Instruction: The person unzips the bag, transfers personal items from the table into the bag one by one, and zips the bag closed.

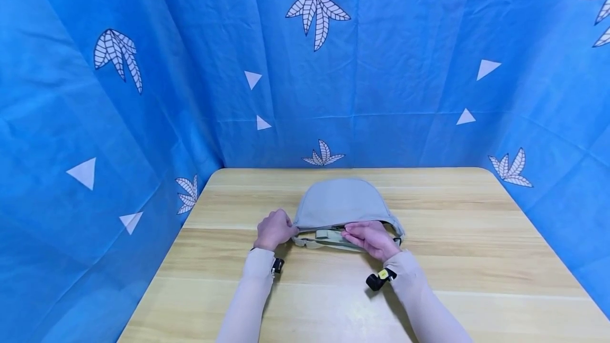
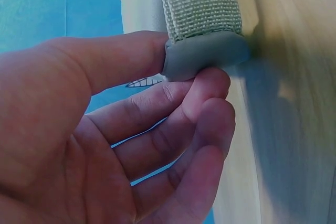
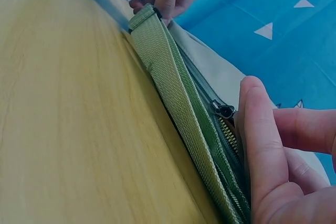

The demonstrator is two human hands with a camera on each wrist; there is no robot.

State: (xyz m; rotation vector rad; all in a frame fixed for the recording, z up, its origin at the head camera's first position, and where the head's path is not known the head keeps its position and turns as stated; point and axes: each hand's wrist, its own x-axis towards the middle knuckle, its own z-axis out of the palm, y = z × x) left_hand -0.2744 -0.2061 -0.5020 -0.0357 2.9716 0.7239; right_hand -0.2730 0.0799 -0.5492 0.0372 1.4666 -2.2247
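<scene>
we have the soft, half-moon grey-green fabric bag [image 1: 339, 204] lying flat near the middle of the pale wooden table [image 1: 476, 258], our left hand [image 1: 274, 229] pinching the bag's left corner tab between thumb and curled fingers, our right hand [image 1: 371, 238] pinching at its dark metal zip pull [image 3: 226, 112]. to do this well, we judge the left pinch should keep the corner taut so the zip runs straight. beside the zip lies a coarse, ribbed webbing strap [image 3: 173, 87], against smooth cloth.

A grey-green half-moon fabric bag [image 1: 339, 202] lies mid-table on the pale wooden table [image 1: 476, 258], left hand [image 1: 274, 229] at its left end, right hand [image 1: 370, 238] before it.
</scene>
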